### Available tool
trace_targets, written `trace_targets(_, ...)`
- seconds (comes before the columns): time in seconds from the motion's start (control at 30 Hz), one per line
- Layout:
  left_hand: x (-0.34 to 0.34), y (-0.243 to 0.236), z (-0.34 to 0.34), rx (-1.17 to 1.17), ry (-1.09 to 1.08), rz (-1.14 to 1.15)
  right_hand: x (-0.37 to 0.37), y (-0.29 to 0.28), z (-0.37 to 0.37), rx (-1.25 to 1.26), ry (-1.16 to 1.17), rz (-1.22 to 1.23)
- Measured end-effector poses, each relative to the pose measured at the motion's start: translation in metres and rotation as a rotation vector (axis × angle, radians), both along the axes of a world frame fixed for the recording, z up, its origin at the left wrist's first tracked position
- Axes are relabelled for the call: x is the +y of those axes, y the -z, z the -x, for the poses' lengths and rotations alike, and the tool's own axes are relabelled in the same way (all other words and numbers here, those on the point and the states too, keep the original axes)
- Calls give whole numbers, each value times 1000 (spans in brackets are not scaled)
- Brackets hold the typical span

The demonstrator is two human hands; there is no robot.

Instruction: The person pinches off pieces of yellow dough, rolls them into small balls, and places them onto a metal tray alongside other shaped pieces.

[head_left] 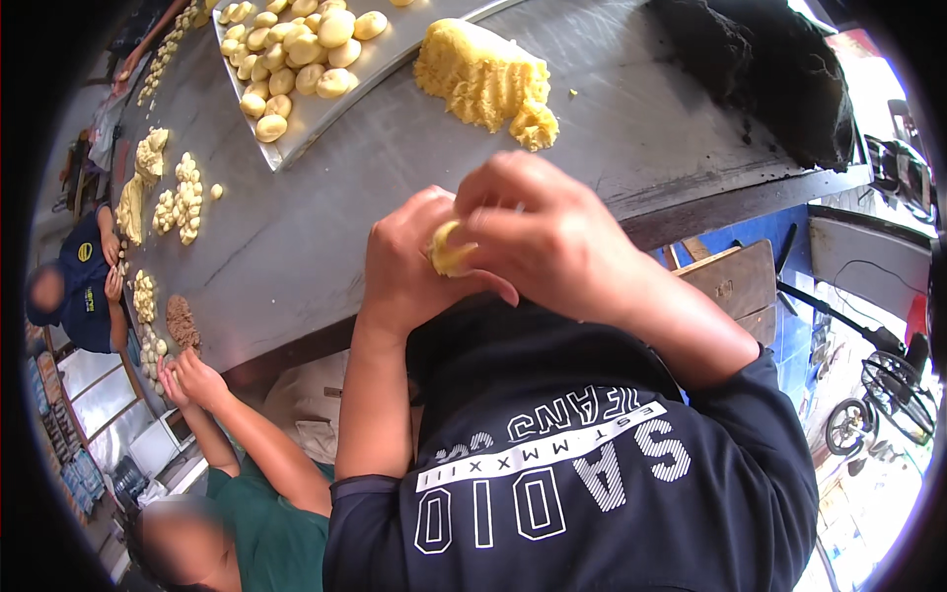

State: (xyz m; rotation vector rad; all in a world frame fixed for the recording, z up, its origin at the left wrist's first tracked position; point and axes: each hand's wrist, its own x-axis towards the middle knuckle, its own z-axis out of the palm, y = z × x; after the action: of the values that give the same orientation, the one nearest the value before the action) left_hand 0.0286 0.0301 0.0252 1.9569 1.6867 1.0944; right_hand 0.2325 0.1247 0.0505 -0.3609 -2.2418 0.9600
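Smooth, round balls (306,44) sit in a metal tray (337,114) beside a big, bumpy yellow lump (483,74) on the grey surface (296,222). Two people work at the left. Nearer, the left hand's (402,242) grip holds a small yellow piece (447,252); the right hand (538,222) is blurry, so I cannot tell its grip.

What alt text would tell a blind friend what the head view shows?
A person's left hand holds a small yellow lump, right hand at it, by a grey table. Ahead lie a yellow mound and a tray of pale balls; two co-workers are at left.
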Motion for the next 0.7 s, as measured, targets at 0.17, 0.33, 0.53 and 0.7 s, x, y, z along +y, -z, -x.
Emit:
trace_targets(0.17, -11, 3, -4, 60, 90, 80, 3, 0, 19, -124, 103, 56)
trace_targets(0.33, -9, 2, -2, -152, -17, 168, 7, -21, 13, -107, 71, -70)
trace_targets(0.53, -12, 4, 6, -564, -18, 176, 42, 14, -4, -386, 401, -290)
trace_targets(0.7, -12, 6, 4, -697, -47, 219, 57, 7, -12, -304, 224, -346)
